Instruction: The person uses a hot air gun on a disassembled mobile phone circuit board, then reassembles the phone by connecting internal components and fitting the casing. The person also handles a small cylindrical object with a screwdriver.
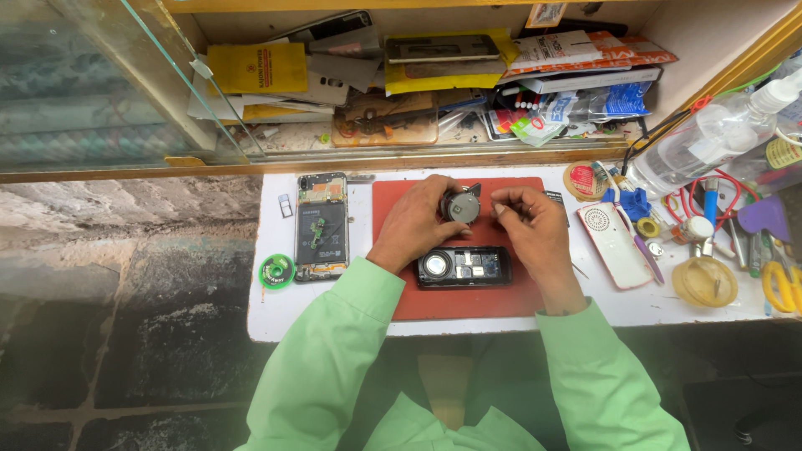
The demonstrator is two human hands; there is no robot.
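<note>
Seen from the head camera, the person's left hand (415,224) is curling its fingers around a small round grey metal part (460,205), gripping it just above the upper edge of a red rectangular work mat (468,305) that is lying on a white tabletop (276,309). The right hand (528,227) is hovering just beside that part with its thumb and fingertips pinched together; it may be pinching something tiny, but the view is too small to tell. Directly below both hands, an opened black phone with its back cover off (464,266) is resting flat on the mat, its round speaker and metal slots showing. Left of the mat, a larger opened smartphone with bare circuitry (322,225) is lying on the table, with a green spool of solder wire (276,271) near its lower corner. To the right, a white rectangular device with a round speaker grille (609,240) is sitting beside a clear plastic spray bottle (710,138), a yellow plastic lid (705,282) and scattered tools. Both arms are wearing light green sleeves (334,359).
</note>
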